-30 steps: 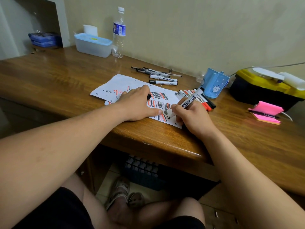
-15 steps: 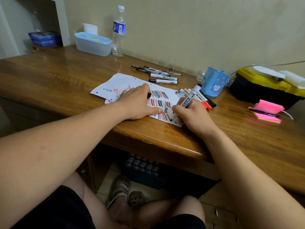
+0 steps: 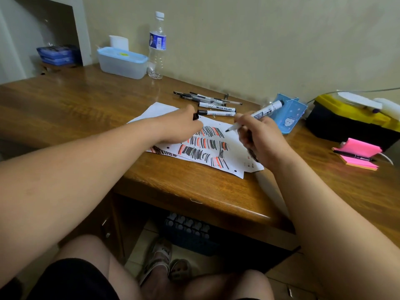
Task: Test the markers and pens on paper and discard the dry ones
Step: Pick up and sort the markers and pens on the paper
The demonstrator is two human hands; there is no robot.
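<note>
A white sheet of paper [image 3: 234,146] covered in black and red test strokes lies near the desk's front edge. My right hand [image 3: 263,139] grips a white marker [image 3: 265,110], uncapped. Its black tip points left and hovers just above the sheet's far part. My left hand [image 3: 180,127] hovers over the sheet's far left part and pinches a black marker cap [image 3: 195,116]. Two capped white markers [image 3: 217,113] and a bundle of pens [image 3: 207,98] lie behind the sheet. My right hand hides most of the markers on the sheet's right.
A blue pen holder [image 3: 290,114] stands right of the pens, then a black and yellow toolbox [image 3: 346,124]. Pink sticky notes [image 3: 360,156] carry a black pen. At the back left stand a lidded plastic box [image 3: 122,62] and a water bottle [image 3: 157,44]. A dark crate [image 3: 188,232] sits under the desk.
My right hand has lifted the marker off the paper and swung its tip up and away. My left hand has left the sheet's middle and moved back with the cap.
</note>
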